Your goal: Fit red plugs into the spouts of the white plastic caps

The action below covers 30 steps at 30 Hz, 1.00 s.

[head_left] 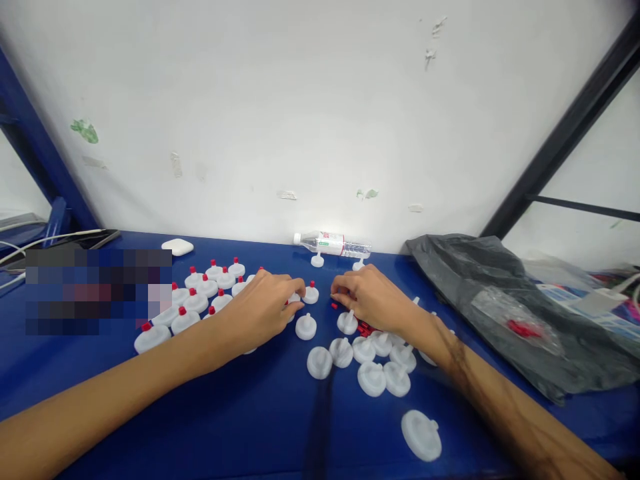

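Observation:
My left hand is closed in a pinch on a white plastic disc with a red cap, partly hidden by the fingers. Just right of it stands another red-capped disc, and an uncapped disc with a bare spout lies nearer to me. My right hand has its fingertips pressed together above the table; whatever is between them is hidden. Directly below those fingertips is a small red cap. More loose red caps lie under the right hand, among several uncapped discs.
Several red-capped discs stand in rows at left on the blue table. A clear plastic bottle lies by the wall, near a white case. A grey plastic bag with a clear packet of red caps covers the right side.

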### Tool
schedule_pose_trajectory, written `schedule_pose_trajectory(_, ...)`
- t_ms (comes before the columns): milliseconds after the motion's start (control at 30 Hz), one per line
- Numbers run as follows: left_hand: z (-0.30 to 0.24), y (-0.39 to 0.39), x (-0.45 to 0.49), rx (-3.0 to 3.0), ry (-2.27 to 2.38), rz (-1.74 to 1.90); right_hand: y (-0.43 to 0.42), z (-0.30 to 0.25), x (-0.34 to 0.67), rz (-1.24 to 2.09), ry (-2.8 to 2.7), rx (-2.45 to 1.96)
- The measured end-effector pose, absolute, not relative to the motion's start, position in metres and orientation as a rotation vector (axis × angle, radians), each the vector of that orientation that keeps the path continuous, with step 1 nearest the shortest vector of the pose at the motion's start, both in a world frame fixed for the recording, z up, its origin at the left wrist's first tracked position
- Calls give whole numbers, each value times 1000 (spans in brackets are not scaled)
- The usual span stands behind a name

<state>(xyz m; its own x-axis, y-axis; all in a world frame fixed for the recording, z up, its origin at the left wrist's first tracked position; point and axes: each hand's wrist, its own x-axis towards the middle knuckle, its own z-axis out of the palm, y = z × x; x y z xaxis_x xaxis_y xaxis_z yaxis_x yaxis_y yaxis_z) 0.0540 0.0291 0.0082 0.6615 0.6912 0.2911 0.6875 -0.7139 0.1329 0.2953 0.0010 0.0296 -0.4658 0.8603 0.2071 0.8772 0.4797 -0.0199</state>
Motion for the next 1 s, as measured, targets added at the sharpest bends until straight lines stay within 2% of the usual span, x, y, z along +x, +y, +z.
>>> schedule_pose_trajectory(333,1,36,53,2921,1093,558,-1,33,298,-344,-2457,-1686)
schedule_pose_trajectory(600,-6,34,51,2968,1149,640,-1,32,299,-316,-2503,-1753)
schedule_pose_trajectory(1000,3,22,51,3083,1161,394,-3,34,299,-247,-2504,-1754)
